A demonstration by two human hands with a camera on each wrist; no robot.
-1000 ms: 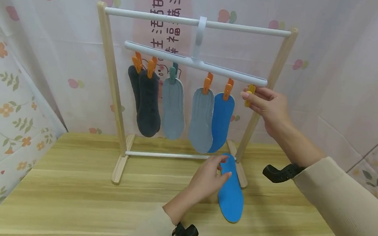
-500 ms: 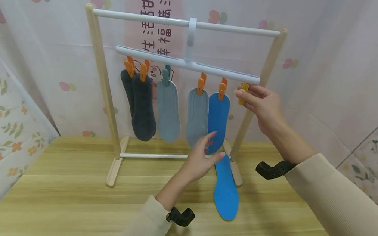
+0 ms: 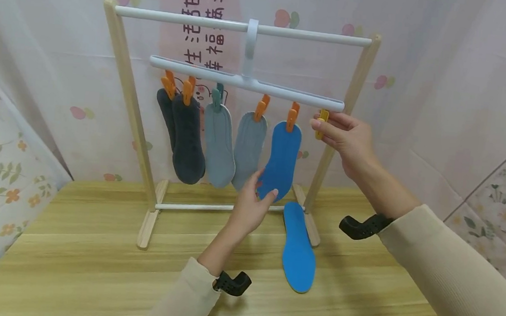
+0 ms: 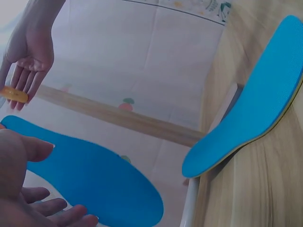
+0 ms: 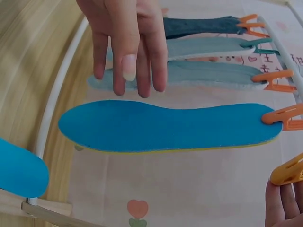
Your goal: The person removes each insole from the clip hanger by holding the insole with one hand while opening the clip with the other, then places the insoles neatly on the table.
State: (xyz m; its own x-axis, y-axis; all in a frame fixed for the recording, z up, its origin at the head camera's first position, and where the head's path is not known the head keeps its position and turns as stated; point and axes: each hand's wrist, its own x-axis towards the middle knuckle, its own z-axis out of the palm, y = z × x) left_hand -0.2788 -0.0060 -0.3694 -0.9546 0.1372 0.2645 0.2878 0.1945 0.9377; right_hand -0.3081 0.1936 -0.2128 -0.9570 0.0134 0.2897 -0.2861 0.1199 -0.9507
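Observation:
In the head view, my left hand [image 3: 248,209] is at the lower end of the hanging blue insole [image 3: 280,165], its fingers spread and relaxed beside it. An orange clip [image 3: 292,117] carries that insole under the white hanger [image 3: 246,81]. My right hand [image 3: 349,139] pinches a yellow clip [image 3: 322,124] at the hanger's right end; in the right wrist view its fingertips lie along this clip [image 5: 288,171]. A second blue insole [image 3: 299,252] lies on the table, its top end at the rack's lower bar. Two grey insoles [image 3: 220,145] hang left of my left hand.
Two dark insoles [image 3: 188,145] hang from orange clips at the hanger's left end. The hanger tilts down to the right on a white rail [image 3: 179,18] between wooden posts [image 3: 126,76]. Wooden feet [image 3: 149,227] stand on the wood-grain table [image 3: 90,264], with a patterned curtain [image 3: 401,116] behind.
My left hand has moved up and left from the blue insole on the table to the hanging one. The nearer grey insole has swung left. My right hand keeps the yellow clip.

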